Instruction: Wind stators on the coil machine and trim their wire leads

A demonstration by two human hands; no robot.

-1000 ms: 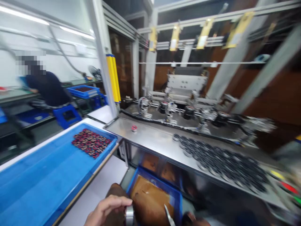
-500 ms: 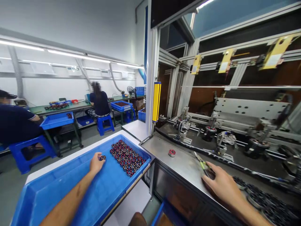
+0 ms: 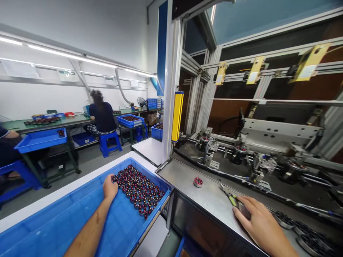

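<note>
My left hand [image 3: 109,186] reaches into a large blue tray [image 3: 80,221] and its curled fingers touch the near edge of a cluster of small dark round parts with red windings [image 3: 139,191]. I cannot see whether a part sits inside its fingers. My right hand [image 3: 258,223] rests on the steel bench [image 3: 203,196], closed around a pair of pliers with yellow-green handles [image 3: 230,195] whose tips point away from me. A single red-wound round part [image 3: 198,182] lies on the bench between the two hands.
Behind the bench runs a machine line with fixtures [image 3: 241,153] holding parts, and a yellow light-curtain post [image 3: 177,116]. Dark ring-shaped parts [image 3: 300,232] lie at the right. Two people sit at green benches [image 3: 53,121] with blue trays and stools at the left.
The view rose from below the bench to over it. My left hand went into the blue tray and up to the parts cluster. My right hand with the pliers settled on the steel bench.
</note>
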